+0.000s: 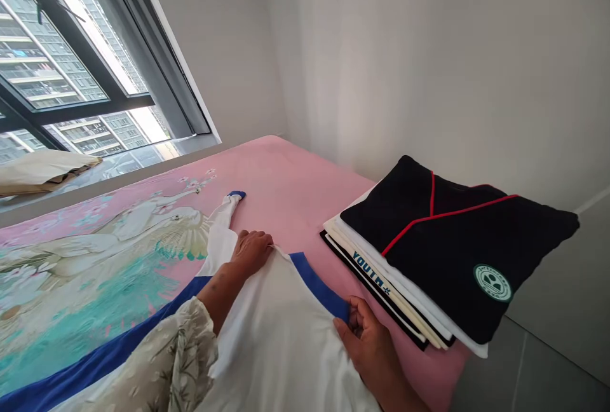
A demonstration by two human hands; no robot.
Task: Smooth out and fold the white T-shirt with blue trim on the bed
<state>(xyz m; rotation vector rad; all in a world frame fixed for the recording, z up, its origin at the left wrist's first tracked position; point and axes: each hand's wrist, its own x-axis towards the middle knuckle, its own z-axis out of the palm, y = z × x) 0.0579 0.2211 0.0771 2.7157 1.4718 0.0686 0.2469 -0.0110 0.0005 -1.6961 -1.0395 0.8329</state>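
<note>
A white garment with blue trim [281,329] lies spread over the bed before me, its near part cut off by the bottom edge. My left hand [251,252] is closed, pinching the white cloth close to one end of a blue band [318,285]. At the band's other end, my right hand [366,339] grips the blue edge between thumb and fingers. Beyond my left hand a narrow white part with a blue cuff [237,194] stretches away. Another long blue strip [109,339] runs under my left forearm toward the lower left.
To the right, a stack of folded clothes sits at the bed's edge, a black top with red piping [438,240] uppermost. The pink bedsheet [271,170] carries a printed bird and flower pattern. A paper bag [42,170] rests on the windowsill; a wall [362,62] stands behind.
</note>
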